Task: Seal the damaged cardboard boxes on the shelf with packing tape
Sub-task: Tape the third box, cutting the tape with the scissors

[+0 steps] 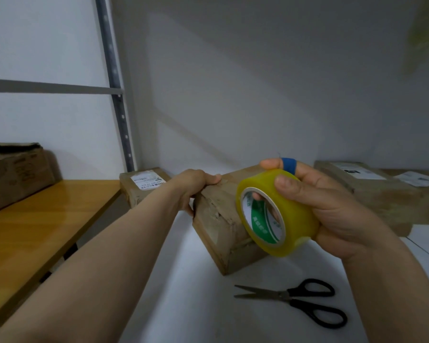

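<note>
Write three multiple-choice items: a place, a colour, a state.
1. Where do the black-handled scissors lie? A) white shelf, before the worn brown cardboard box B) atop that box C) in a hand
2. Colour of the packing tape roll in the right hand? A) red B) yellow C) black
3. The left hand is: A) idle B) holding scissors C) gripping the box's top corner
Answers: A, they lie flat on the shelf; B, its layers look yellow; C, it clasps the corner.
</note>
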The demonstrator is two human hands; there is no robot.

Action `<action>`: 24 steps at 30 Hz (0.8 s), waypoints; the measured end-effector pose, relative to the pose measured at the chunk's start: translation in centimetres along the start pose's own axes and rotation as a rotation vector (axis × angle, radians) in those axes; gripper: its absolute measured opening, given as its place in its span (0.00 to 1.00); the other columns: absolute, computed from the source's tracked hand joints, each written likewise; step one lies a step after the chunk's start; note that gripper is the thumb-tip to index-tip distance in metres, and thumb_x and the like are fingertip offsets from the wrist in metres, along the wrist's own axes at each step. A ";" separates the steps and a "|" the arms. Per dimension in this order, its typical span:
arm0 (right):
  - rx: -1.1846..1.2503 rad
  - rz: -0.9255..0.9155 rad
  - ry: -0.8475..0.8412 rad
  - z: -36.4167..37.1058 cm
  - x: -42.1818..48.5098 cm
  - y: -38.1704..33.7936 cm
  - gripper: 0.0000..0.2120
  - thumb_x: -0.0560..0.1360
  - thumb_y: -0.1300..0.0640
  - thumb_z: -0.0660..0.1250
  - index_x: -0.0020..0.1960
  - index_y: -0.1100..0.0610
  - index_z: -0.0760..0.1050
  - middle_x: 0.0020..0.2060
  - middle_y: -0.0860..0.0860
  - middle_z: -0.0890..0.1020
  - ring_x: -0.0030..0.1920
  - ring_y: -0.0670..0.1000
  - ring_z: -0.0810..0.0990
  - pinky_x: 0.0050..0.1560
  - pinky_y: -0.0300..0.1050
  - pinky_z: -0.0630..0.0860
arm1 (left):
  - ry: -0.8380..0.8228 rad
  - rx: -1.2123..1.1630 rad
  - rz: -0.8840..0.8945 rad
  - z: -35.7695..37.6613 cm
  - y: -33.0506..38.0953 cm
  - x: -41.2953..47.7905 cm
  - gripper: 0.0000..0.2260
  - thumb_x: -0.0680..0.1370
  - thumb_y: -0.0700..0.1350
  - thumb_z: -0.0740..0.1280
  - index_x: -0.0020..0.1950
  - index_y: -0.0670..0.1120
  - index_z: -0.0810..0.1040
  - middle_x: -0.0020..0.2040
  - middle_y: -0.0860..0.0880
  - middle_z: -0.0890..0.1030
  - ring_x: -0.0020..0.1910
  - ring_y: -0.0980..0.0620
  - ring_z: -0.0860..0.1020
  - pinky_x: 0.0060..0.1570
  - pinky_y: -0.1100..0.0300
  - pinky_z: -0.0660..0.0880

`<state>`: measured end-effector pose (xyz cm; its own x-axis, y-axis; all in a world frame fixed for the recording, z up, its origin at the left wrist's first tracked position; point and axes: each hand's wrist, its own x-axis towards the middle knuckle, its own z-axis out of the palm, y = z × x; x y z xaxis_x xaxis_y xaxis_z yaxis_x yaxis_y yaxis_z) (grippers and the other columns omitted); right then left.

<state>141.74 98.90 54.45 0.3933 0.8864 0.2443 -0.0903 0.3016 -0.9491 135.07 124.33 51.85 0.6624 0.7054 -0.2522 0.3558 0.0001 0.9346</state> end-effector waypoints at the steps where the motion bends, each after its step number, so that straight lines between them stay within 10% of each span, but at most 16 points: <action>1: -0.002 0.000 0.005 0.0 0.0 0.0 0.40 0.47 0.43 0.87 0.57 0.50 0.84 0.52 0.58 0.86 0.47 0.57 0.87 0.40 0.48 0.83 | 0.009 -0.012 0.002 0.1 0.1 -0.1 0.20 0.75 0.54 0.75 0.62 0.45 0.79 0.62 0.42 0.80 0.63 0.38 0.76 0.62 0.28 0.71; 11: -0.066 -0.039 0.120 0.3 -0.7 0.7 0.40 0.51 0.40 0.85 0.61 0.48 0.81 0.54 0.55 0.86 0.50 0.56 0.87 0.43 0.48 0.83 | 0.072 -0.201 0.043 0.8 -1.7 -0.5 0.16 0.75 0.57 0.74 0.53 0.46 0.80 0.51 0.45 0.83 0.49 0.48 0.80 0.49 0.53 0.75; 16: -0.103 -0.058 0.243 1.4 -1.0 0.5 0.30 0.59 0.46 0.74 0.61 0.53 0.79 0.43 0.49 0.87 0.40 0.48 0.86 0.36 0.42 0.82 | 0.126 -0.278 0.081 1.4 -1.7 -1.0 0.11 0.77 0.50 0.74 0.46 0.43 0.80 0.38 0.46 0.83 0.33 0.51 0.81 0.22 0.65 0.72; 24: -0.308 -0.031 0.282 0.8 -2.8 1.3 0.19 0.61 0.43 0.73 0.52 0.44 0.82 0.42 0.46 0.86 0.39 0.48 0.86 0.37 0.44 0.81 | 0.138 -0.268 0.065 1.4 -1.4 -1.3 0.14 0.76 0.49 0.75 0.55 0.41 0.80 0.44 0.45 0.83 0.38 0.48 0.81 0.30 0.59 0.73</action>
<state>139.74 97.10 52.70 0.6308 0.7343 0.2507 0.1871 0.1696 -0.9676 134.60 122.43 50.58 0.5756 0.7998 -0.1705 0.1168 0.1259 0.9851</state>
